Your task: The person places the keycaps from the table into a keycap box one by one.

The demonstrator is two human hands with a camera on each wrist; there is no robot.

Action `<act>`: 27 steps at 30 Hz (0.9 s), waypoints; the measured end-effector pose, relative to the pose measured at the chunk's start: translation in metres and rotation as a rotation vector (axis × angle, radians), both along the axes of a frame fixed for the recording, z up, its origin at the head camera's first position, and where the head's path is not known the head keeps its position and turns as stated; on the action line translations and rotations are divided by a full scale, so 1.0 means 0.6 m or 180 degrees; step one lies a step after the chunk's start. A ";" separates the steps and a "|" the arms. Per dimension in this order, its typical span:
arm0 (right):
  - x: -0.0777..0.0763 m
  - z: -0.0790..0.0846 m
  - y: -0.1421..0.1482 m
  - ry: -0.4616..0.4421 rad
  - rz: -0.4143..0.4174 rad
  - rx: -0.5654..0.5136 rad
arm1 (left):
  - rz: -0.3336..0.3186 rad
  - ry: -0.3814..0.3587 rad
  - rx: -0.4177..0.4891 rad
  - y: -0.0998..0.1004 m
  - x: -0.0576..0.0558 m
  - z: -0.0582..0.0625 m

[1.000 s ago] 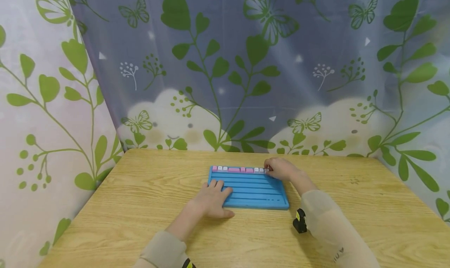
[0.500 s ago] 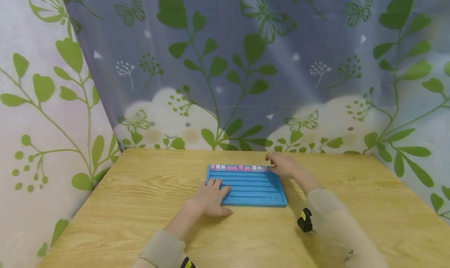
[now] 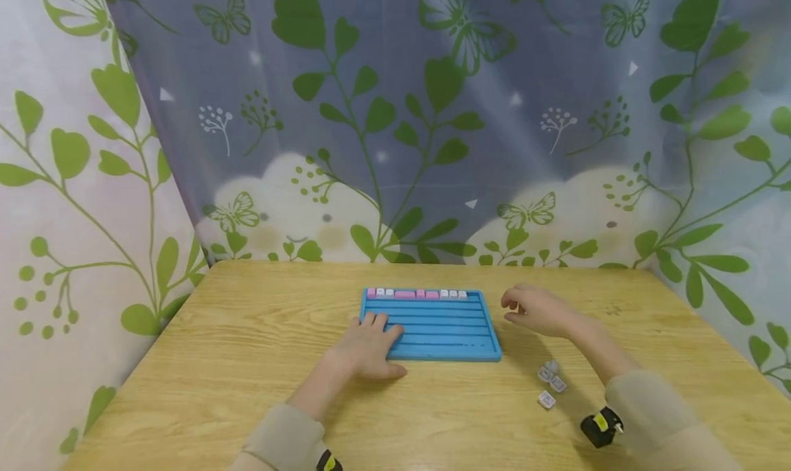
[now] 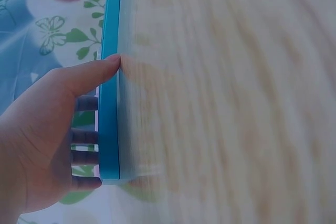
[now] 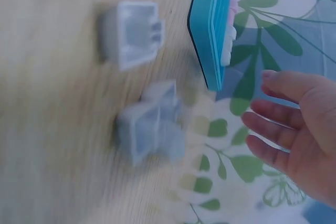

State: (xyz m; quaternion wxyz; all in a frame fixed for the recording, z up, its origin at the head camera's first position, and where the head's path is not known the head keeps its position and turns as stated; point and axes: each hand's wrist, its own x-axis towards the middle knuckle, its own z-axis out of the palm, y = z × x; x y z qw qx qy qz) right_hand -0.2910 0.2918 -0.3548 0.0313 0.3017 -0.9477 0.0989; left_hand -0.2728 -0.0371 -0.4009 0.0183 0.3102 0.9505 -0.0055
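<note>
A blue ridged keycap tray (image 3: 445,328) lies on the table, with a row of pink and white keycaps (image 3: 404,294) along its back edge. My left hand (image 3: 369,351) rests over the tray's front left part, fingers spread on the ridges. In the left wrist view its thumb lies at the tray's side (image 4: 109,129). Just right of the tray, my right hand (image 3: 540,312) hovers with loosely bent fingers and nothing in them. Several loose keycaps (image 3: 546,399) lie between the tray and my right sleeve; the right wrist view shows one keycap (image 5: 137,34) with its hollow underside visible.
The wooden table (image 3: 247,320) extends on both sides of the tray. A patterned curtain (image 3: 395,114) hangs behind its far edge. A small black camera (image 3: 601,426) sits on my right wrist.
My right hand has let go of the keycap at the right end of the row and moved right, off the tray. Loose keycaps have come into sight. My left hand stays put.
</note>
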 end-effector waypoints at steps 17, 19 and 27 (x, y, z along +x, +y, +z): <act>0.080 -0.018 0.064 -0.1027 -0.0109 -0.0101 | 0.0031 -0.0042 0.0042 -0.002 -0.002 -0.003; 0.081 -0.023 0.065 -0.1104 -0.0118 -0.0109 | 0.0029 -0.0030 0.0042 -0.002 -0.002 -0.003; 0.080 -0.036 0.065 -0.0824 -0.0006 0.0046 | -0.0012 0.0008 0.0006 0.003 -0.001 -0.001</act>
